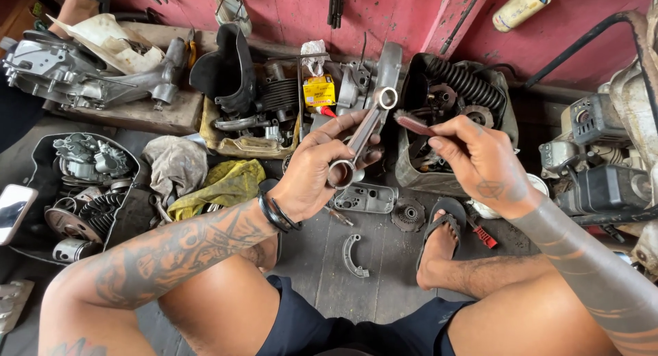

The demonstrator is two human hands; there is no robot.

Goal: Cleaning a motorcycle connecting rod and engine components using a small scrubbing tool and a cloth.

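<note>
A metal connecting rod (362,133) is held up at the middle of the view, above the grey plank floor (322,260). Its long axis is tilted, running from a ring end low and near the palm up and to the right to a second ring end that stands free beside the pink wall (404,17) behind. The rod is gripped by the left hand (319,171), whose fingers are wrapped closed around the lower part of the shank, the thumb laid along it; the lower ring shows just below the fingers. The upper ring is left clear of the grip.

A small brush (413,124) with a reddish handle is held in the right hand (480,161), pinched tight between thumb and fingers. Its bristle end is pointed left toward the upper ring of the rod and lies just beside it; whether the two touch cannot be told. The right hand is thus the nearer one to the free end, the left to the lower end.

Under the hands a flat cover plate (367,197), a small gear (408,213) and a curved brake shoe (353,255) are seen lying on the floor, and a foot in a sandal (439,239) is set beside them. A yellow rag (223,185) lies to the left. A basin (418,174) of engine parts stands behind the right hand, and a phone (14,212) lies at the far left edge.
</note>
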